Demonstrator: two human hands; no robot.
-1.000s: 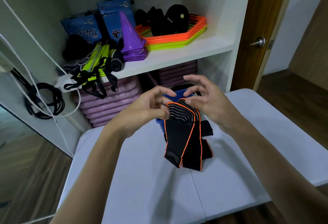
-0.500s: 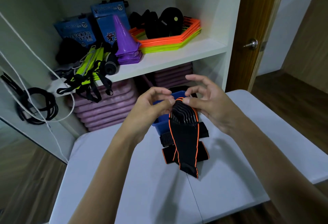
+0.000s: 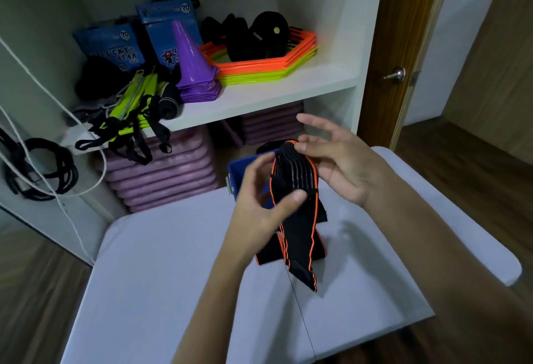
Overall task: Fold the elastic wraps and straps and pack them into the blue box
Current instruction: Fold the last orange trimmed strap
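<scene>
A black elastic wrap with orange edging (image 3: 297, 219) hangs upright above the white table (image 3: 173, 291). My left hand (image 3: 256, 205) grips it from the left, thumb pressed on its front below the ribbed top. My right hand (image 3: 337, 161) pinches the wrap's top edge with thumb and forefinger, the other fingers spread. Behind the hands stands the blue box (image 3: 239, 173), mostly hidden. More black straps with orange trim (image 3: 320, 248) lie on the table under the hanging wrap.
A white shelf unit (image 3: 274, 95) stands behind the table, holding purple cones (image 3: 193, 69), orange and yellow hexagon rings (image 3: 268, 66), blue packets and black gear. Purple mats (image 3: 161, 173) are stacked below. Cables hang at left. A wooden door (image 3: 401, 46) is at right.
My left hand slid from the wrap's top down to grip its middle. My right hand kept its pinch on the top edge. The wrap now hangs longer and straighter.
</scene>
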